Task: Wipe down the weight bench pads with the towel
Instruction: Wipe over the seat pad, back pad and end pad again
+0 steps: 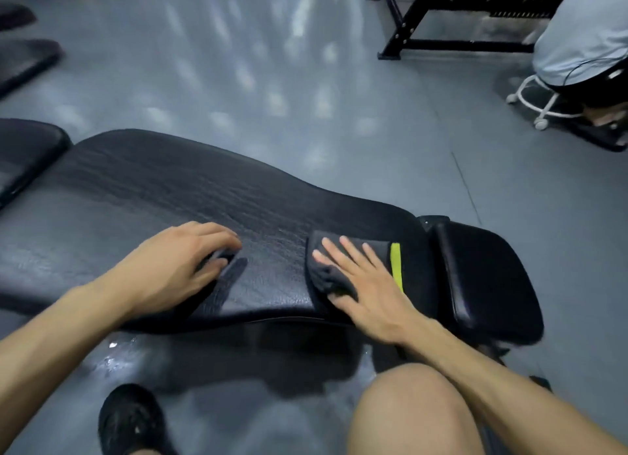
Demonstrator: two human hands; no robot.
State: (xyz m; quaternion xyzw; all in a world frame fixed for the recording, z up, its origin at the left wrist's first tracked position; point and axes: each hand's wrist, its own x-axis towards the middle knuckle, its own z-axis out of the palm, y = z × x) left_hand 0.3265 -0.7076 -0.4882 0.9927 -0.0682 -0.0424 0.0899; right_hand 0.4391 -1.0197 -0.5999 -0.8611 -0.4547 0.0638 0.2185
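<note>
Your left hand (185,261) rests on the long back pad (142,200), fingers loosely curled, holding nothing; it only braces. Rt hand (360,284) presses the dark towel (343,267) flat at the pad's narrow end, fingers spread straight. Risk: towel is bunched under your palm, so it may skid or miss the seat pad (489,278) and the gap between.

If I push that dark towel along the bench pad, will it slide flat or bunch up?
The towel looks soft and floppy: it is already rumpled under the right hand, so it will probably bunch unless pressed flat. The long bench pad has a grained, slightly shiny surface, so the cloth will likely glide with light drag.
</note>
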